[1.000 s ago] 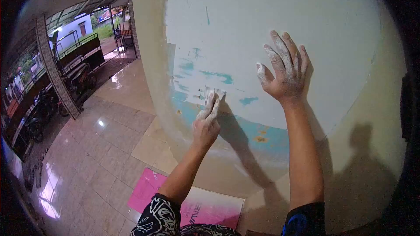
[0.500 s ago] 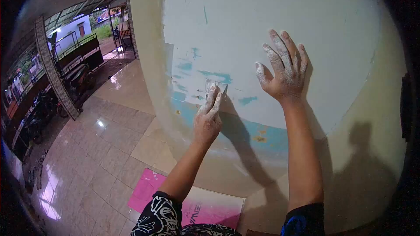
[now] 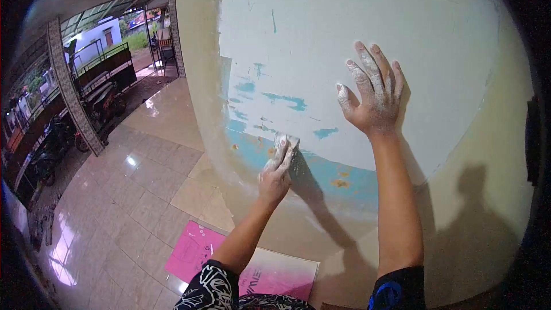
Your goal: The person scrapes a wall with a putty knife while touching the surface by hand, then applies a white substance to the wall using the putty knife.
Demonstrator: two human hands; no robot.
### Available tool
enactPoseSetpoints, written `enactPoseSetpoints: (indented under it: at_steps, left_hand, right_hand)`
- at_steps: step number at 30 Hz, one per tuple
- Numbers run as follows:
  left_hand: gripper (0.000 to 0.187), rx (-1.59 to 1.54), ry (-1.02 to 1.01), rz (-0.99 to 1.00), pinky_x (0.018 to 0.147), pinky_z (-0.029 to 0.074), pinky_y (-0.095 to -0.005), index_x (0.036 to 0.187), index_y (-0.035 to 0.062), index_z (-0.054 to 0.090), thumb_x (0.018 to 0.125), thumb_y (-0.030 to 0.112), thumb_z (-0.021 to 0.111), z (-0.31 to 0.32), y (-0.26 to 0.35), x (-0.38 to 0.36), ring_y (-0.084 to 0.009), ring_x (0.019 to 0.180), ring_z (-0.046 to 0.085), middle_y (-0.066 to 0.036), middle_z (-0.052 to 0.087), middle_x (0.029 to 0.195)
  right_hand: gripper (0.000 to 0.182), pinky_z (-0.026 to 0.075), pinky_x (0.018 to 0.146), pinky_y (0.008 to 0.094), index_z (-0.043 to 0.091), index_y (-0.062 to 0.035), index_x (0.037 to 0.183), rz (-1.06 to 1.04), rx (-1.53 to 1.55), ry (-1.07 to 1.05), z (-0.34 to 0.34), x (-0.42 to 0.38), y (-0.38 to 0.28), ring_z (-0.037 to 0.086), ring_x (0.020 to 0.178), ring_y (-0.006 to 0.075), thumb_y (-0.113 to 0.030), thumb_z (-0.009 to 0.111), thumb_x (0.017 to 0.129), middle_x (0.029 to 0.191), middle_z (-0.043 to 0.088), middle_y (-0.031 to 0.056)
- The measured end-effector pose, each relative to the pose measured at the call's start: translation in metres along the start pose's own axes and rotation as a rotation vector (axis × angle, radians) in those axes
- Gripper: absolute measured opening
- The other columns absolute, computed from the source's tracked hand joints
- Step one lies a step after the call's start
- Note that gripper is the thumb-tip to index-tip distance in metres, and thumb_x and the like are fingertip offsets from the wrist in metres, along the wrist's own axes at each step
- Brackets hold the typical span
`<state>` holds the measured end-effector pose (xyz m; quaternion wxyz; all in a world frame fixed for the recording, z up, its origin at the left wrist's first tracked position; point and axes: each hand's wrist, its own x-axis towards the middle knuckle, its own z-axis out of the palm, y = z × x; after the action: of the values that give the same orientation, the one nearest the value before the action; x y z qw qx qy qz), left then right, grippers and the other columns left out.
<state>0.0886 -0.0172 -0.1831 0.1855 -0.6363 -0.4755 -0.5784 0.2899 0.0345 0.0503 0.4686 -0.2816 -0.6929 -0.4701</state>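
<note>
The left hand point(image 3: 275, 181) gripped a white-smeared scraper point(image 3: 293, 141) where white wall coating point(image 3: 344, 11) met a rust-spotted blue strip point(image 3: 361, 176), apparently smoothing or scraping; any next stroke seemed to call for steady, level pressure. Farther right, the right hand point(image 3: 376, 102) lay splayed open on that scratched, blue-flecked coating.

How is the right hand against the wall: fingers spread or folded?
Spread: white wall shows between the fingertips of the right hand.
</note>
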Motion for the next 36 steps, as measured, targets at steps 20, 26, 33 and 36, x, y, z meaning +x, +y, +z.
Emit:
enactPoseSetpoints:
  at_steps: [20, 26, 33, 36]
  left_hand:
    - [0.061, 0.002, -0.033, 0.008, 0.072, 0.057, -0.0398, 0.134, 0.013, 0.064, 0.077, -0.006, 0.055, 0.008, 0.018, 0.024, -0.0343, 0.082, 0.067, -0.005, 0.051, 0.151]
    - [0.06, 0.011, -0.02, 0.036, 0.071, 0.057, -0.0394, 0.136, 0.015, 0.061, 0.08, -0.005, 0.054, 0.003, 0.026, 0.031, -0.0339, 0.087, 0.068, -0.004, 0.05, 0.153]
    - [0.058, -0.004, -0.044, 0.031, 0.072, 0.057, -0.0398, 0.135, 0.0136, 0.063, 0.081, -0.004, 0.055, 0.01, 0.014, -0.003, -0.0346, 0.09, 0.069, -0.006, 0.051, 0.151]
    - [0.056, 0.024, -0.068, -0.025, 0.072, 0.057, -0.0388, 0.132, 0.0148, 0.065, 0.08, -0.004, 0.056, 0.003, 0.012, 0.009, -0.0339, 0.091, 0.069, -0.005, 0.053, 0.149]
  right_hand:
    - [0.034, 0.031, 0.116, 0.0493, 0.064, -0.0199, 0.116, 0.006, -0.016, 0.01, -0.006, 0.004, -0.002, 0.045, 0.141, 0.02, -0.035, 0.067, 0.086, 0.149, 0.053, -0.001]
    - [0.034, 0.031, 0.115, 0.0501, 0.064, -0.019, 0.117, 0.005, -0.031, 0.008, -0.003, 0.001, -0.001, 0.045, 0.141, 0.0209, -0.035, 0.067, 0.087, 0.149, 0.053, -0.0006]
    - [0.033, 0.031, 0.115, 0.0501, 0.065, -0.0195, 0.114, 0.021, -0.01, 0.002, -0.003, 0.004, -0.002, 0.044, 0.141, 0.0203, -0.034, 0.068, 0.085, 0.149, 0.054, -0.0018]
    - [0.033, 0.031, 0.116, 0.0501, 0.065, -0.0199, 0.114, 0.022, -0.022, -0.005, -0.004, 0.004, -0.002, 0.044, 0.141, 0.0199, -0.033, 0.068, 0.084, 0.149, 0.053, -0.0024]
